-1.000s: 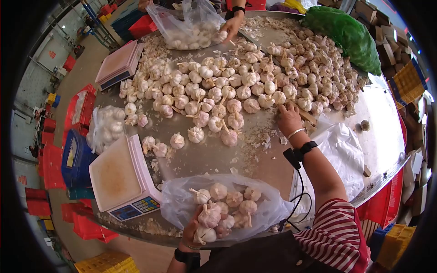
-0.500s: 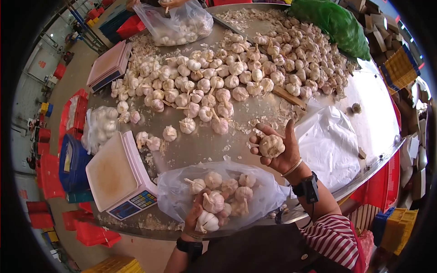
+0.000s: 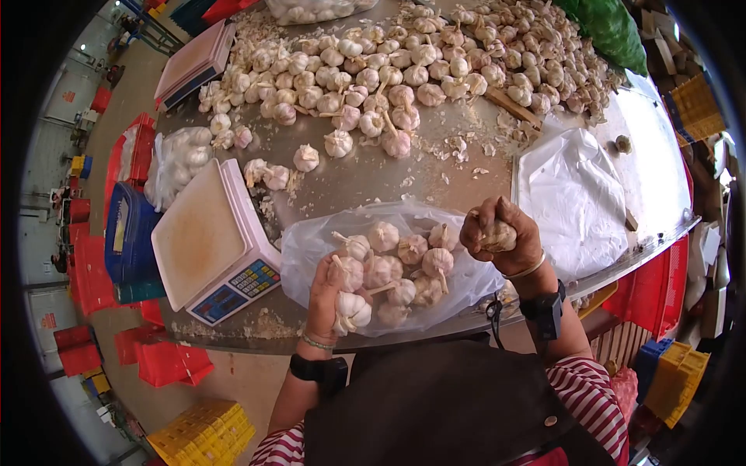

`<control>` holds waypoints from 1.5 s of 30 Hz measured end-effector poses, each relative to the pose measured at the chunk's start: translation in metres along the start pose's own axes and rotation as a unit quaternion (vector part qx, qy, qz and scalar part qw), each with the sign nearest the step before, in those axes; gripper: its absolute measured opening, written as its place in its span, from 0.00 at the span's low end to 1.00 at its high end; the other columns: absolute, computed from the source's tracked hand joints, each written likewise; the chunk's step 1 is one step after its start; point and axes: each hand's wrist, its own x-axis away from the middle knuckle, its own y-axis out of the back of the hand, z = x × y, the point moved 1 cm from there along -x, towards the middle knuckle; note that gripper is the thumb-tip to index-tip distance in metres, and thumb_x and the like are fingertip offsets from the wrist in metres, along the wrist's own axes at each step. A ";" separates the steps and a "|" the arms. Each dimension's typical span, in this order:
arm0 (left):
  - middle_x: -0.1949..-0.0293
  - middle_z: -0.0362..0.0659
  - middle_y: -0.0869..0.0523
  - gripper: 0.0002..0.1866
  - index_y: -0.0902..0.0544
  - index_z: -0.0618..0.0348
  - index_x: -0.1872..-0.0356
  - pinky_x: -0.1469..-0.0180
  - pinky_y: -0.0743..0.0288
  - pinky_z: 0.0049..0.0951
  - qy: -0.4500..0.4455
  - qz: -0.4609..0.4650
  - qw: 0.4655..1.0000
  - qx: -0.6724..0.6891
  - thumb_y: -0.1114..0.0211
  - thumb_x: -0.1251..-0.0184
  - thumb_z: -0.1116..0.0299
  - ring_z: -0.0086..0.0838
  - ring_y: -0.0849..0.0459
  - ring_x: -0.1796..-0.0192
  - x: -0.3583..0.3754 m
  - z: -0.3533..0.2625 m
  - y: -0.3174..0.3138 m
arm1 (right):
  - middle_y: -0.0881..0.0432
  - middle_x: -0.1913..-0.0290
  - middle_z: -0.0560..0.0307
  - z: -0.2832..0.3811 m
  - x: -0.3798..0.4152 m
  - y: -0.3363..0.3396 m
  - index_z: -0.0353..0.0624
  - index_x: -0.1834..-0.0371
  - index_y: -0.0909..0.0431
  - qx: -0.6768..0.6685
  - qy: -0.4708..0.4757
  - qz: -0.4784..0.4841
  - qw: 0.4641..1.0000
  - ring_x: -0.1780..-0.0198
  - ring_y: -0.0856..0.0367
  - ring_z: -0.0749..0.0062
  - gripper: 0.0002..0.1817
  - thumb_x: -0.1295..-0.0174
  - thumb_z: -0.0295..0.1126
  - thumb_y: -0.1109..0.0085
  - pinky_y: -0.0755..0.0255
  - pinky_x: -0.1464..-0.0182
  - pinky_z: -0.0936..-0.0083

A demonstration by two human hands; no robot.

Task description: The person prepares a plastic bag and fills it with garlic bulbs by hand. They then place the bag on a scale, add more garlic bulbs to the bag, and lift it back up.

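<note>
My right hand is closed around a garlic bulb, just right of a clear plastic bag. The bag lies on the metal table with several pale garlic bulbs in or on it. At the bag's left side, my left hand curls around a garlic bulb with a white skin. Another bulb rests against its fingertips. Part of the left fingers is hidden behind the bulbs.
A weighing scale stands left of the bag, with a second scale farther back. Loose garlic is heaped across the far side, split by a wooden strip. White plastic bags lie at right. A filled bag sits at left.
My right hand has turned over from an open palm and closed its fingers round the garlic bulb. My left hand stays by the bag. The camera view has tilted down.
</note>
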 end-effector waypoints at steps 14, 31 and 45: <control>0.53 0.51 0.24 0.22 0.32 0.61 0.43 0.53 0.26 0.35 -0.270 -0.076 0.835 -0.473 0.37 0.36 0.69 0.42 0.23 0.55 -0.013 0.051 0.038 | 0.29 0.42 0.42 -0.086 -0.002 -0.015 0.41 0.38 0.34 0.752 0.078 0.054 0.652 0.46 0.26 0.47 0.35 0.53 0.28 0.32 0.31 0.43 0.61; 0.48 0.55 0.27 0.27 0.32 0.62 0.41 0.44 0.32 0.42 -0.286 -0.064 0.789 -0.540 0.35 0.40 0.65 0.49 0.28 0.45 -0.004 0.047 0.040 | 0.23 0.46 0.44 -0.091 0.004 0.019 0.43 0.29 0.48 0.644 -0.034 -0.056 0.762 0.43 0.24 0.49 0.45 0.54 0.15 0.40 0.29 0.43 0.66; 0.44 0.50 0.28 0.31 0.26 0.54 0.42 0.38 0.37 0.44 -0.294 0.004 0.665 -0.686 0.29 0.53 0.69 0.48 0.31 0.40 -0.019 0.037 -0.007 | 0.23 0.46 0.50 -0.084 -0.002 0.028 0.43 0.42 0.28 0.761 0.060 0.064 0.643 0.50 0.22 0.50 0.34 0.60 0.22 0.34 0.27 0.48 0.63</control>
